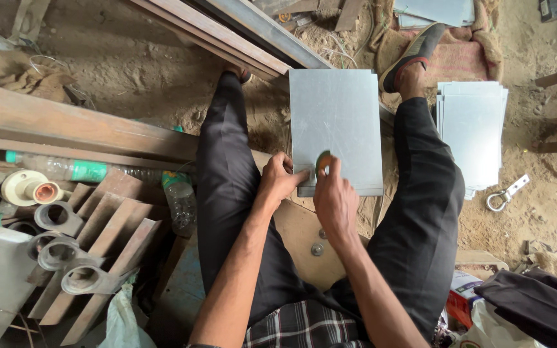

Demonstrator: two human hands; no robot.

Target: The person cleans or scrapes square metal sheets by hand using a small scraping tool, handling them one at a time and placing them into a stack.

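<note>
A stack of grey metal sheets (pixel 336 122) lies between my knees on a wooden board (pixel 301 232). My left hand (pixel 280 180) rests on the stack's near left edge, fingers curled against it. My right hand (pixel 334 196) presses a small green and orange round object (pixel 323 161) onto the top sheet near its front edge. My legs in black trousers run along both sides of the stack.
A second pile of grey sheets (pixel 472 129) lies on the sandy ground at right, a metal shackle (pixel 503 196) beside it. Wooden beams (pixel 78 125), plastic bottles (pixel 178 200) and metal pipe clamps (pixel 59 251) crowd the left. Bags sit at bottom right.
</note>
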